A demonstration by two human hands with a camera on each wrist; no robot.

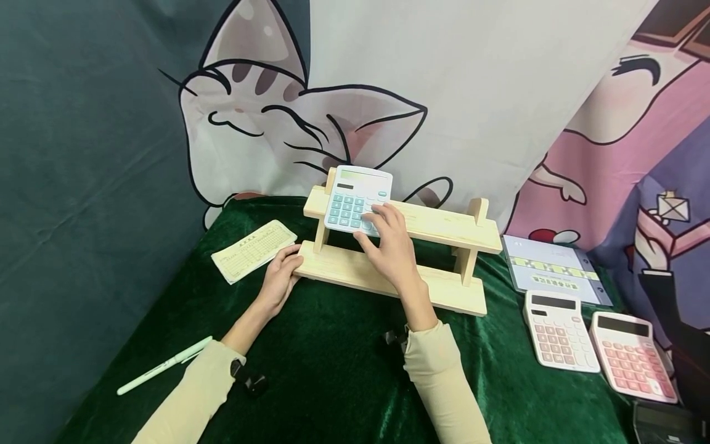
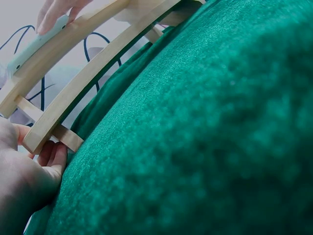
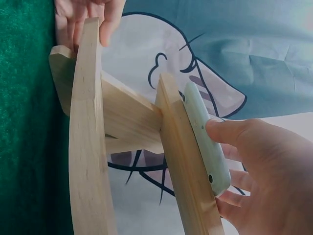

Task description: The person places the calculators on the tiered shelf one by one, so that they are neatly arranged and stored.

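A two-tier wooden rack [image 1: 444, 223] stands on the green cloth. On the left part of its upper shelf sits a white and blue calculator [image 1: 348, 200], tilted back with its keys facing up. My right hand [image 1: 391, 250] holds the calculator at its lower right, the thumb on the near edge [image 3: 208, 142] and the fingertips on the key side. With my left hand [image 1: 279, 280] I grip the left end of the lower shelf [image 2: 46, 127], and some fingers reach under the board.
Left of the rack lies a printed paper pad [image 1: 255, 250], with a pale green pen [image 1: 163, 365] nearer. On the right are a grey booklet [image 1: 554, 271], a white calculator [image 1: 560, 333], a pink calculator [image 1: 632, 357] and a dark object [image 1: 665, 424]. A cartoon-print curtain [image 1: 471, 92] hangs behind.
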